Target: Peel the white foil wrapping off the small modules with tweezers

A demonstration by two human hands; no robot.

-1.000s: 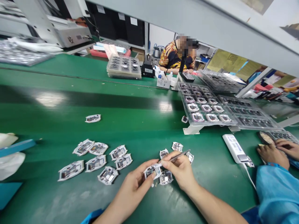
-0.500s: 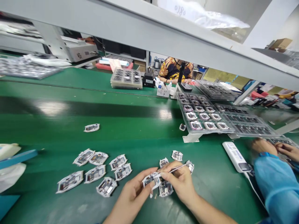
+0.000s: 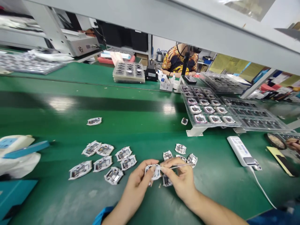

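holding: left hand (image 3: 138, 182) and right hand (image 3: 181, 179) close together just above the green work bench (image 3: 93, 106)
left grip: narrow, thumb and fingers pinching a white-framed circuit module (image 3: 152, 172) by its edges
right grip: narrow, thumb and fingers closed on slim metal tweezers (image 3: 180, 166)
tweezers tip: at the held module, pointing in over its frame; exact contact too small to tell
held module place: lifted a little off the bench, between both hands
just under it: a second framed module (image 3: 167, 180), partly hidden by the hands
right of it: a small group of framed modules (image 3: 180, 149), near
left of it: a cluster of framed modules (image 3: 103, 163), well apart
behind it: clear plastic trays (image 3: 208, 109) of modules on a raised stand
further right: a white corded unit (image 3: 240, 151) with a white cable (image 3: 262, 187)
far side: a person in a patterned shirt (image 3: 179, 61), working at the bench
right edge: another person's hand (image 3: 292, 144), apart from the two hands
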